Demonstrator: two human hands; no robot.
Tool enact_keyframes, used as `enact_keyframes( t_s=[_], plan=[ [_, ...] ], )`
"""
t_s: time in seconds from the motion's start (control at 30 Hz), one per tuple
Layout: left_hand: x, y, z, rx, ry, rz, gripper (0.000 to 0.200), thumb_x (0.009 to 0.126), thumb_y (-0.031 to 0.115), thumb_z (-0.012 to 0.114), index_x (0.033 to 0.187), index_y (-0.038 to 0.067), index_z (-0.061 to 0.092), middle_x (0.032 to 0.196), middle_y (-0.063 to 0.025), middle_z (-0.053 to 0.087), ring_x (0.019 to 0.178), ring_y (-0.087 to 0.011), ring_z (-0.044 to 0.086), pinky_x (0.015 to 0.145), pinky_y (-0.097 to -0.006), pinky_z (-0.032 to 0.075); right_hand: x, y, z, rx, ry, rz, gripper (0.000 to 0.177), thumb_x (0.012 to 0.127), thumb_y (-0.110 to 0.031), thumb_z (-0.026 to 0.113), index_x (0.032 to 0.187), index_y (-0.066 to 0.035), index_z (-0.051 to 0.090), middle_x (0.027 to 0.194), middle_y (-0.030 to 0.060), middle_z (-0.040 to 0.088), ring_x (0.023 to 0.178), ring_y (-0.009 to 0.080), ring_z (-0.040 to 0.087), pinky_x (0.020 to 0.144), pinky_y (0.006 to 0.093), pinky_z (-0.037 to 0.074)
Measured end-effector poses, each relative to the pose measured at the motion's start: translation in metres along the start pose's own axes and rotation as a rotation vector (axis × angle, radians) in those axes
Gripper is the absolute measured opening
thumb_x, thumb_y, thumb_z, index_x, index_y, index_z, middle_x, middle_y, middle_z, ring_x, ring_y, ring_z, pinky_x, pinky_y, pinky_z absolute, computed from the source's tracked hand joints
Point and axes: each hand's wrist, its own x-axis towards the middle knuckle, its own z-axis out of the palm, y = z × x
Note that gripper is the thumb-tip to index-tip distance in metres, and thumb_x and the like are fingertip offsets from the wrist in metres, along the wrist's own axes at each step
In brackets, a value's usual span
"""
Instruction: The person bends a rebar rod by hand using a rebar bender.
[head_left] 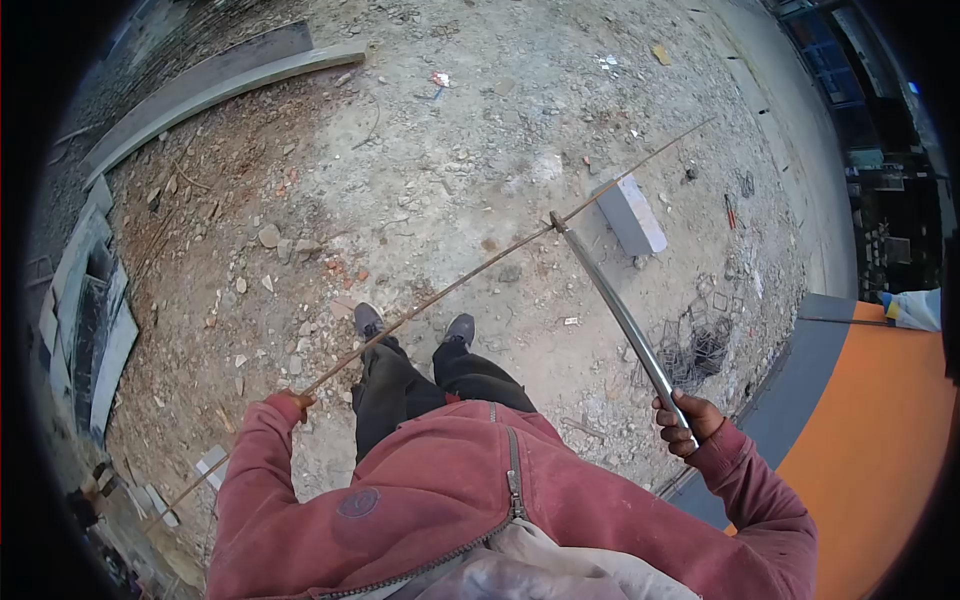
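A long thin brown rod (pixel 462 274) runs diagonally across the view, from the lower left to the upper right. My left hand (pixel 297 402) is closed around it near my left side. In my right hand (pixel 688 422) is the lower end of a shiny metal bar (pixel 628 325), with the fingers wrapped round it. The bar's far end meets the rod near the middle of the view. Beyond that meeting point, the rod passes over the end of a pale rectangular block (pixel 632 215) on the ground.
Long boards (pixel 220 90) lie at the upper left, and grey panels (pixel 85 310) at the left edge. A pile of bent wire (pixel 700 350) sits right of centre. An orange surface (pixel 860 420) fills the lower right, where another person's sleeve (pixel 915 309) shows.
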Motion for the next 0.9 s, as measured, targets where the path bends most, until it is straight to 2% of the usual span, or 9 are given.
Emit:
enact_keyframes(
  t_s=[0.07, 0.17, 0.3, 0.33, 0.43, 0.6, 0.77, 0.8, 0.9],
  plan=[
    [0.004, -0.009, 0.022, -0.328, -0.164, -0.03, 0.06, 0.075, 0.057, 0.051, 0.065, 0.0, 0.064, 0.055, -0.0134, 0.056, 0.058, -0.0204, 0.055, 0.057, -0.0308, 0.041, -0.002, -0.002, 0.006, -0.007, 0.024, 0.014, 0.034, 0.088, -0.038, 0.042, 0.099, -0.006, 0.047, 0.065, -0.0007, 0.045, 0.043, 0.0083, 0.038, 0.033, 0.0199, 0.028],
    [0.023, -0.027, 0.04, -0.491, -0.216, -0.015, 0.066, 0.076, 0.062, 0.045, 0.055, 0.0, 0.058, 0.048, -0.0079, 0.049, 0.05, -0.0194, 0.048, 0.051, -0.0315, 0.036, 0.015, -0.004, 0.034, -0.047, 0.101, 0.044, 0.032, 0.089, -0.038, 0.04, 0.098, -0.008, 0.047, 0.064, -0.0019, 0.043, 0.041, 0.0073, 0.033, 0.034, 0.0209, 0.026],
    [0.011, 0.001, 0.027, -0.433, -0.069, -0.161, 0.073, 0.074, 0.069, 0.037, 0.052, 0.002, 0.056, 0.047, -0.0081, 0.046, 0.05, -0.0213, 0.046, 0.053, -0.0348, 0.036, 0.06, -0.018, 0.052, -0.162, 0.218, 0.069, 0.035, 0.089, -0.041, 0.038, 0.096, -0.009, 0.048, 0.062, -0.002, 0.043, 0.04, 0.0079, 0.033, 0.033, 0.0209, 0.025],
    [0.02, -0.005, 0.035, -0.394, 0.009, -0.24, 0.076, 0.072, 0.071, 0.038, 0.059, 0.0, 0.059, 0.052, -0.012, 0.051, 0.056, -0.0258, 0.052, 0.058, -0.0361, 0.038, 0.074, -0.024, 0.06, -0.187, 0.24, 0.087, 0.035, 0.089, -0.043, 0.037, 0.094, -0.01, 0.048, 0.061, -0.0026, 0.042, 0.04, 0.0079, 0.032, 0.033, 0.0212, 0.025],
    [0.023, 0.004, 0.038, -0.199, 0.137, -0.296, 0.064, 0.079, 0.063, 0.038, 0.085, 0.004, 0.063, 0.061, -0.0172, 0.055, 0.061, -0.0332, 0.056, 0.064, -0.04, 0.04, 0.126, -0.037, 0.077, -0.266, 0.326, 0.123, 0.033, 0.089, -0.043, 0.038, 0.091, -0.011, 0.044, 0.058, -0.0025, 0.04, 0.04, 0.0077, 0.031, 0.034, 0.021, 0.024],
    [0.063, -0.017, 0.101, -0.015, 0.077, -0.112, 0.033, 0.089, 0.045, 0.033, 0.116, 0.032, 0.048, 0.067, -0.0238, 0.055, 0.067, -0.0403, 0.056, 0.069, -0.0465, 0.041, 0.212, -0.058, 0.095, -0.292, 0.392, 0.209, 0.032, 0.088, -0.044, 0.04, 0.091, -0.012, 0.044, 0.057, -0.0027, 0.039, 0.04, 0.0082, 0.031, 0.034, 0.022, 0.023],
    [0.079, 0.048, 0.066, -0.312, -0.104, -0.443, 0.071, 0.076, 0.066, 0.039, 0.084, 0.0, 0.063, 0.064, -0.0232, 0.057, 0.063, -0.0343, 0.058, 0.061, -0.0434, 0.043, 0.283, -0.071, 0.106, -0.314, 0.471, 0.29, 0.031, 0.088, -0.044, 0.041, 0.091, -0.014, 0.044, 0.057, -0.0027, 0.039, 0.04, 0.0083, 0.031, 0.034, 0.0223, 0.023],
    [0.091, 0.044, 0.081, -0.366, -0.004, -0.45, 0.084, 0.068, 0.075, 0.039, 0.056, -0.006, 0.058, 0.057, -0.0214, 0.056, 0.059, -0.0316, 0.057, 0.056, -0.0429, 0.041, 0.295, -0.069, 0.106, -0.335, 0.474, 0.275, 0.031, 0.088, -0.044, 0.04, 0.09, -0.014, 0.045, 0.057, -0.0027, 0.039, 0.04, 0.0083, 0.031, 0.034, 0.0227, 0.023],
    [0.112, 0.046, 0.084, -0.387, -0.184, -0.506, 0.085, 0.072, 0.073, 0.033, 0.072, -0.006, 0.063, 0.072, -0.028, 0.058, 0.078, -0.0403, 0.058, 0.071, -0.044, 0.042, 0.328, -0.064, 0.113, -0.355, 0.538, 0.295, 0.03, 0.088, -0.044, 0.04, 0.09, -0.014, 0.045, 0.057, -0.0026, 0.039, 0.04, 0.0085, 0.032, 0.034, 0.0232, 0.024]
  ],
)
